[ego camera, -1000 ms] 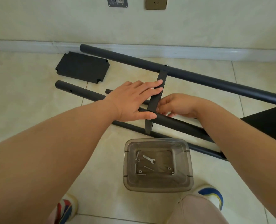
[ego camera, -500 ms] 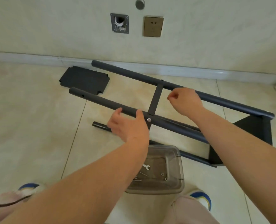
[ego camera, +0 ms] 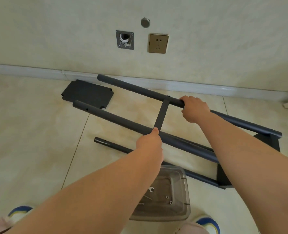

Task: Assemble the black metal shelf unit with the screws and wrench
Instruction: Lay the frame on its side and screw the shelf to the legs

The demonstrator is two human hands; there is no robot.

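Left hand (ego camera: 149, 141): curled round the near tube (ego camera: 123, 121), thumb up beside the lower end of the cross strip (ego camera: 162, 114).
Right hand (ego camera: 194, 108): fingers wrapped over the far tube (ego camera: 136, 89), thumb underneath, just right of the strip's upper end.
Shelf frame: lying on its side on the tiled floor (ego camera: 30, 141); both gripped tubes run from upper left, past the fingers, down to an attached black shelf (ego camera: 274, 142) at the right.
Lower tubes (ego camera: 109, 145): under the left wrist, nearer the floor, running the same way.
Loose shelf panel (ego camera: 87, 93): flat on the floor, beyond and left of the left hand's fingers, by the tube ends.
Clear plastic bin (ego camera: 178, 200): below the left forearm, well short of the fingers.
Wrench (ego camera: 151, 189): inside the bin, partly hidden by the forearm.
Screws (ego camera: 169, 200): scattered on the bin's bottom.
Wall socket (ego camera: 158, 43): far beyond both hands.
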